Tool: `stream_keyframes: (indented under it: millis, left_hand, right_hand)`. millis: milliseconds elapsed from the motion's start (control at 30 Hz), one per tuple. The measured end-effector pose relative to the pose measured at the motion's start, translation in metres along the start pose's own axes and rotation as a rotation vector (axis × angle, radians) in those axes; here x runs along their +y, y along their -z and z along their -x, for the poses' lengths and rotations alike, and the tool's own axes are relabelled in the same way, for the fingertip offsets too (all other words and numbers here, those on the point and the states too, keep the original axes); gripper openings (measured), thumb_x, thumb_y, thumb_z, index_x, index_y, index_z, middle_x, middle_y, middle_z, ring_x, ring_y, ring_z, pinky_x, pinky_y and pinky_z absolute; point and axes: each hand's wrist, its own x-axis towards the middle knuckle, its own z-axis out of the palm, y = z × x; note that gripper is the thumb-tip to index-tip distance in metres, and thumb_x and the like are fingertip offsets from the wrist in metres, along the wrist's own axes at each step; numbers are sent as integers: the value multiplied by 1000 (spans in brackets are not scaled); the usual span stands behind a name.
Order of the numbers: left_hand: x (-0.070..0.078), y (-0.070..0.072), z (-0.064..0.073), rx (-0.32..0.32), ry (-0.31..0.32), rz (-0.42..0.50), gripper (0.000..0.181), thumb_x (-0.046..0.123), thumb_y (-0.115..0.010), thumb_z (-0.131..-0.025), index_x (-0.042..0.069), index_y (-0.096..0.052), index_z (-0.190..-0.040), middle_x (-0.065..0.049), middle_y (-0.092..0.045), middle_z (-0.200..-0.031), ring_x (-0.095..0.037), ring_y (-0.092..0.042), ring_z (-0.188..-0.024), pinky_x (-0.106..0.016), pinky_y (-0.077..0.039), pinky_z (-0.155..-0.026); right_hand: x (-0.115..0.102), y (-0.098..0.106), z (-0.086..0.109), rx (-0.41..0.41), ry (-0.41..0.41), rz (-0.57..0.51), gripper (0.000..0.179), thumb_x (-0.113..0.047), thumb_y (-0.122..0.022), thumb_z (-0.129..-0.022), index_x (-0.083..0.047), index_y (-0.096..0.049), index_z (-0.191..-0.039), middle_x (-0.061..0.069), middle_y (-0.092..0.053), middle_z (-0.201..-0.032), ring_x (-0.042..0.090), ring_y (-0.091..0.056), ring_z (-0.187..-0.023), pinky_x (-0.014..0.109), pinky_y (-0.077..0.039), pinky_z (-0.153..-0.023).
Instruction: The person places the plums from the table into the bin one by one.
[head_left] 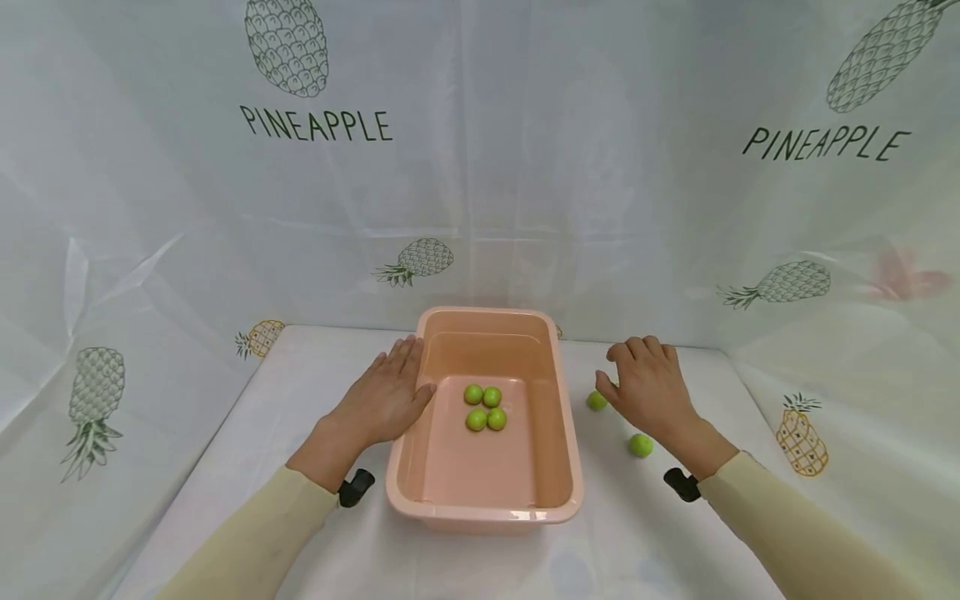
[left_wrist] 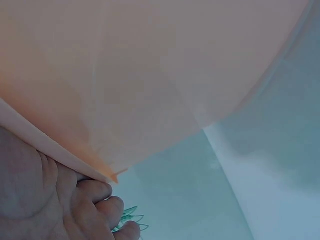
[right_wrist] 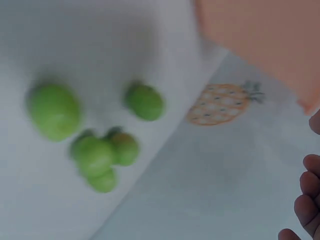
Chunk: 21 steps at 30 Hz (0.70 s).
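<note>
A pink plastic basin (head_left: pixel 480 515) stands on the white-covered table, with several small round green fruits (head_left: pixel 476 419) grouped on its floor. My left hand (head_left: pixel 386 396) lies along the basin's left rim, fingers straight, the thumb reaching over the edge. In the left wrist view its palm (left_wrist: pixel 30 185) sits against the rim. To the right of the basin, my right hand (head_left: pixel 648 387) hovers over the table with fingers loosely bent and nothing visible in them. Beneath and beside it lie more green fruits (head_left: pixel 641 445); the right wrist view shows several loose green fruits (right_wrist: pixel 54 111), partly clustered.
A white sheet (head_left: pixel 525 192) printed with pineapples hangs behind the table and along both sides. The table's back edge runs just behind the basin. Each wrist carries a black strap-on camera mount (head_left: pixel 356 487).
</note>
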Motion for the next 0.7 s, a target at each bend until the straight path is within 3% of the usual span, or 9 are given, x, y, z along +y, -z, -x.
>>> stream_keyframes:
  millis: [200, 300, 500, 700]
  left_hand:
    - [0, 0, 0, -6, 2, 13, 77, 39, -44, -112, -10, -16, -165, -27, -16, -173, -43, -17, -162, -60, -22, -130]
    - [0, 1, 0, -9, 5, 12, 77, 39, -44, -112, -9, -16, -165, -27, -16, -173, -43, -17, -162, -60, -22, -129]
    - [0, 1, -1, -12, 10, 5, 77, 39, -43, -112, -9, -15, -165, -27, -16, -173, -43, -17, -162, -59, -22, -130]
    - [2, 3, -1, -22, 13, 16, 76, 39, -43, -112, -9, -15, -165, -27, -16, -173, -43, -17, -162, -59, -22, -130]
  right_hand:
    - [25, -17, 45, -52, 126, 105, 33, -28, -75, -82, 0, -64, -94, 14, -64, -88, 38, -58, -85, 57, -50, -77]
    - [33, -24, 65, -120, 169, 154, 39, -33, -80, -80, -2, -61, -94, 14, -65, -92, 37, -59, -87, 58, -52, -80]
    - [42, -34, 96, -248, 190, 228, 45, -39, -82, -79, -4, -60, -96, 11, -62, -94, 34, -56, -89, 55, -52, -83]
    - [47, -39, 111, -268, 204, 264, 46, -39, -83, -77, -5, -58, -93, 12, -61, -93, 33, -54, -88, 54, -51, -81]
